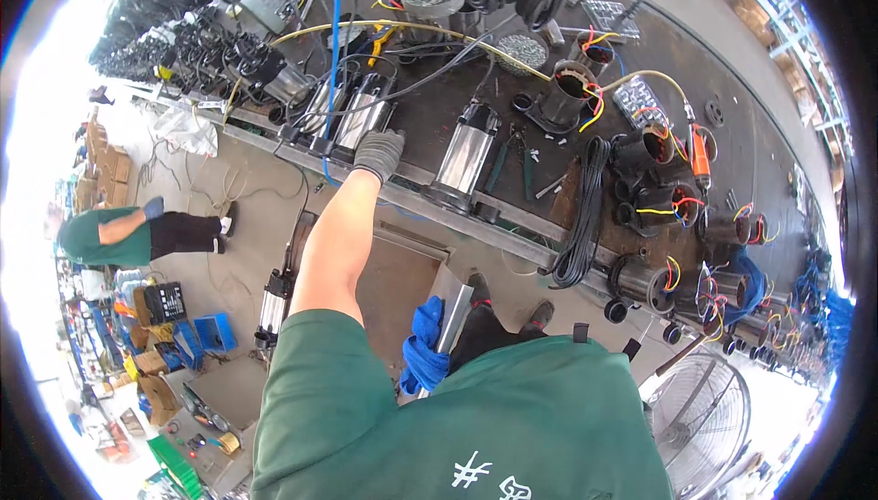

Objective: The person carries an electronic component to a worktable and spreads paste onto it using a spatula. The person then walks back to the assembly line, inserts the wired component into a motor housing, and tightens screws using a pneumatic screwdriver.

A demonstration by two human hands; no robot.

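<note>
My left hand (380,154), in a grey knit glove, reaches to the near edge of the workbench. Its fingers are curled at the lower end of a submersible pump (364,118), a shiny steel cylinder with black ends, and seem to grip its base. Partly behind that pump lies another similar pump (324,107). Farther right, a third steel pump (465,154) rests with its black base at the bench edge, apart from my hand. My right hand is out of the picture.
Beyond the pumps stand tubs of small screws (521,54). Dark motor housings (569,93) with coloured wires, an orange power screwdriver (701,153) and a coiled black cable (585,217) occupy the right side. A person (119,235) stands at left; a fan (700,422) is lower right.
</note>
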